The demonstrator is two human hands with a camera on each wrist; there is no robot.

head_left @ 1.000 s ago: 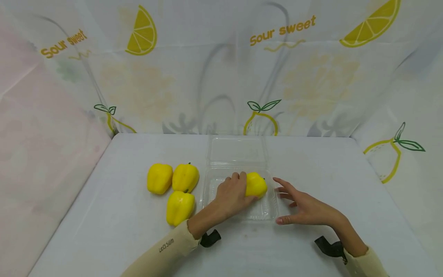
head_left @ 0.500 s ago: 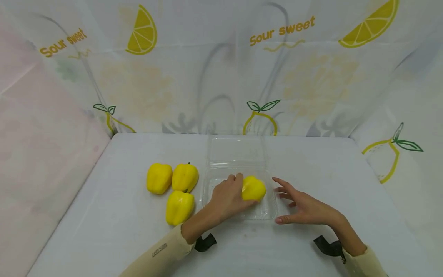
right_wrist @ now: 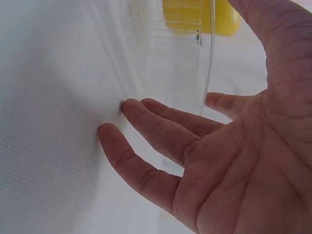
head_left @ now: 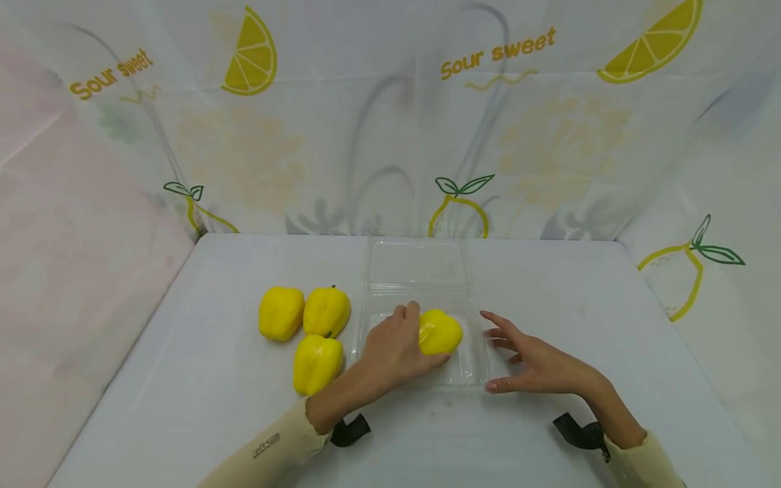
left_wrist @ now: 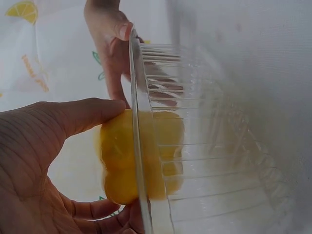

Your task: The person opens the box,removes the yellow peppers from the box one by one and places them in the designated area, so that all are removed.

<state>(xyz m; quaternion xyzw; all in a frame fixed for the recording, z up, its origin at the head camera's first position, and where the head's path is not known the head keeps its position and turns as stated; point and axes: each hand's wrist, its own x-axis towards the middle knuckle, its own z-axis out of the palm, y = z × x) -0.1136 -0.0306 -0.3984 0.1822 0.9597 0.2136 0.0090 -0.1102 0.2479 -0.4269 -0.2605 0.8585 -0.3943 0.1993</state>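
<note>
My left hand (head_left: 390, 349) grips a yellow bell pepper (head_left: 442, 332) between thumb and fingers, inside the base of a clear plastic clamshell box (head_left: 468, 371). In the left wrist view, the pepper (left_wrist: 119, 156) reaches below the box's rim (left_wrist: 137, 126), partly above it and partly seen through the ribbed wall. My right hand (head_left: 533, 362) stands just to the right of the box, fingers spread and holding nothing. In the right wrist view, fingertips (right_wrist: 111, 136) of that hand rest on the table near the box wall (right_wrist: 165, 68).
Several more yellow bell peppers (head_left: 281, 314) sit grouped left of the box on the white table (head_left: 183, 393). The box's lid (head_left: 417, 264) lies folded back, away from me. A printed cloth wall (head_left: 342, 135) rises behind the table. Black wrist mounts (head_left: 350, 430) hang below both wrists.
My left hand has shifted the gripped pepper a little to the left within the box and turned it slightly, so its stem no longer shows in the head view. My right hand has stayed put.
</note>
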